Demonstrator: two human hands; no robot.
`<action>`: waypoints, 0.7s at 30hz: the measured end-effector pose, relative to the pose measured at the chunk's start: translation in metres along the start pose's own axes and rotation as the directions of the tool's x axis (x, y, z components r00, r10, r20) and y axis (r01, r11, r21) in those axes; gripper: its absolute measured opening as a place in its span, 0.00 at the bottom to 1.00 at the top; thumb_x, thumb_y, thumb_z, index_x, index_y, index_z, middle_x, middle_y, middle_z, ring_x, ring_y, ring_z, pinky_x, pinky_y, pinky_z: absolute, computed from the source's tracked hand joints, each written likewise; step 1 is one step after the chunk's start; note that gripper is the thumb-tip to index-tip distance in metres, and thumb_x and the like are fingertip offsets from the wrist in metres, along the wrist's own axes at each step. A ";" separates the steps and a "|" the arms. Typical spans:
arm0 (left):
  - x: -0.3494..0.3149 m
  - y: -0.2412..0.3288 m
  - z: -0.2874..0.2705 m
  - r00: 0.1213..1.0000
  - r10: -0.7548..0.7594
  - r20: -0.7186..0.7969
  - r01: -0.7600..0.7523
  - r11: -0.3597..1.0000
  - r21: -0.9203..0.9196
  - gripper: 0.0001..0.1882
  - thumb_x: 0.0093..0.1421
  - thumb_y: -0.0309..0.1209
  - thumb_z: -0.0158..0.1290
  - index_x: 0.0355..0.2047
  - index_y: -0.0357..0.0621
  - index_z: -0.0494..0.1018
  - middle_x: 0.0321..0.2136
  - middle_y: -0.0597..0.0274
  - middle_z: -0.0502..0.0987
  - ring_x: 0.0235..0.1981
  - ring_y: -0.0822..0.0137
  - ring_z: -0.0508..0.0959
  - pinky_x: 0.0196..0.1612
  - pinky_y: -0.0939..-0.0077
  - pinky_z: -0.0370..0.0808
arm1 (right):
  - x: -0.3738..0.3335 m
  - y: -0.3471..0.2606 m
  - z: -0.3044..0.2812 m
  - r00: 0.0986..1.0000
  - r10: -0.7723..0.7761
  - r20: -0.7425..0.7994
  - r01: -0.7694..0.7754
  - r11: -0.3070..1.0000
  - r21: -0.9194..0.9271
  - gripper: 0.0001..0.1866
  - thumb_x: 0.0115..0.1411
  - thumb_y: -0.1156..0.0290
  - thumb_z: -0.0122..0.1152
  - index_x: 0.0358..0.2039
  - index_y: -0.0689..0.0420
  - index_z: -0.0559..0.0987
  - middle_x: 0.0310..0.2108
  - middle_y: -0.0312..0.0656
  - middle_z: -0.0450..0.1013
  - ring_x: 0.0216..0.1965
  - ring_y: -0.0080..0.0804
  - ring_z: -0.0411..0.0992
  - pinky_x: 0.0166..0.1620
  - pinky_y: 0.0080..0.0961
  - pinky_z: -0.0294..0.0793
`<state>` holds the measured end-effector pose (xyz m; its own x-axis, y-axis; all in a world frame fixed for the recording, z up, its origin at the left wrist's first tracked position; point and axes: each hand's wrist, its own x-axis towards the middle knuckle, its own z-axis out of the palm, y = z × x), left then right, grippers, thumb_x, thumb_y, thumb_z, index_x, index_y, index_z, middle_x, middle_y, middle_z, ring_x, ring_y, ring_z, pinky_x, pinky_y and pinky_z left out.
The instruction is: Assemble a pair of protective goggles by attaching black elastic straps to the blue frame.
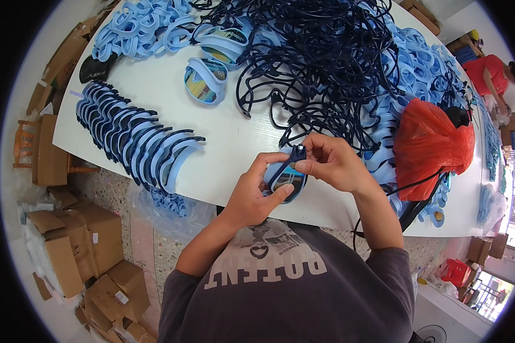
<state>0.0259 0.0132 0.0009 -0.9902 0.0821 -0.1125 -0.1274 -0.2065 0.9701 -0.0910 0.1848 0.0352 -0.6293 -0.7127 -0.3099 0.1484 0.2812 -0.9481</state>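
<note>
Close to the table's front edge, my left hand [256,188] grips a pair of swim goggles [280,182] with a mirrored lens, light blue skirt and dark blue frame. The thumb rests on the lens. My right hand [333,163] pinches the dark frame at the goggles' upper end, fingertips close together. A tangled heap of dark blue goggle frames [320,51] lies just beyond my hands. Farther off, two light blue goggle pieces with mirrored lenses [205,80] rest on the table. To the left runs a long curved row of nested goggles [134,131], light and dark blue.
Piles of light blue goggle skirts [140,28] lie at the far left and right of the white table [223,131]. A red plastic bag [432,146] stands at the right. Cardboard boxes [83,240] fill the left floor. Another person in red [486,74] is at the far right.
</note>
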 end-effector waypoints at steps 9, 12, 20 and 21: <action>-0.006 0.002 -0.002 0.996 0.043 0.075 -0.041 0.999 -0.028 0.27 0.56 0.22 0.55 0.54 0.34 0.56 0.45 0.52 0.68 0.44 0.69 0.74 0.45 0.79 0.73 | -0.002 -0.010 -0.008 0.984 0.037 0.176 -0.048 0.997 0.062 0.14 0.63 0.62 0.53 0.26 0.57 0.72 0.18 0.30 0.67 0.17 0.14 0.63 0.19 0.15 0.61; -0.006 0.001 0.001 0.995 0.085 0.058 -0.079 0.991 -0.104 0.30 0.56 0.21 0.54 0.56 0.34 0.53 0.45 0.50 0.69 0.44 0.69 0.74 0.45 0.79 0.72 | 0.003 -0.011 -0.011 0.981 -0.049 0.188 0.064 0.995 -0.076 0.19 0.66 0.57 0.46 0.24 0.57 0.71 0.17 0.29 0.64 0.19 0.15 0.60 0.22 0.16 0.59; 0.001 -0.009 0.004 0.994 0.111 -0.016 -0.112 0.973 -0.200 0.33 0.57 0.21 0.53 0.59 0.37 0.48 0.39 0.50 0.75 0.40 0.69 0.76 0.42 0.81 0.72 | 0.010 0.010 -0.008 0.975 -0.056 0.216 0.060 0.998 -0.011 0.20 0.67 0.57 0.45 0.22 0.57 0.68 0.15 0.28 0.60 0.18 0.15 0.55 0.21 0.16 0.54; 0.002 -0.009 0.004 0.993 0.114 -0.023 -0.116 0.972 -0.207 0.34 0.57 0.21 0.54 0.59 0.37 0.47 0.39 0.49 0.76 0.40 0.70 0.76 0.42 0.82 0.72 | 0.011 0.010 -0.007 0.977 -0.014 0.211 0.007 0.999 0.033 0.20 0.67 0.57 0.45 0.22 0.57 0.69 0.15 0.28 0.61 0.17 0.14 0.55 0.20 0.15 0.54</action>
<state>0.0253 0.0190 -0.0071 -0.9993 0.0359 -0.0062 -0.0204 -0.4115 0.9112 -0.1020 0.1845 0.0230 -0.4562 -0.8362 -0.3044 0.1690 0.2544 -0.9522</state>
